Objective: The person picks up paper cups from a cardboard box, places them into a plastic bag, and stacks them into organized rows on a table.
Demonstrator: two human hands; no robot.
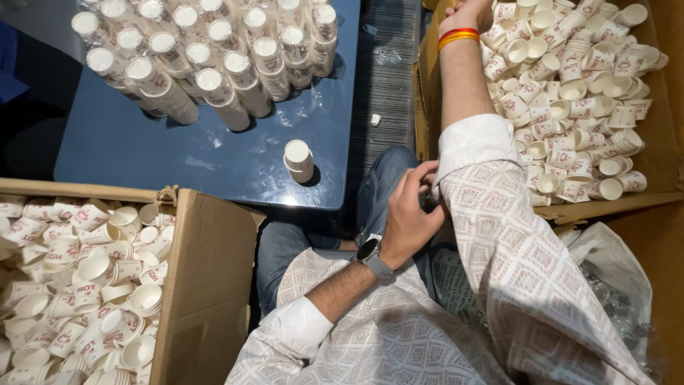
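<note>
Your right hand [472,13] reaches into the box [662,142] of paper cups [570,78] at upper right, its grip hidden; your left hand [410,210] curls loosely at your right sleeve [477,142], mid-frame

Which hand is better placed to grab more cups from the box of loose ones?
Right. The right hand already reaches into the right cardboard box among the loose paper cups. The left hand sits near the lap, at the right sleeve, apart from either box.
</note>
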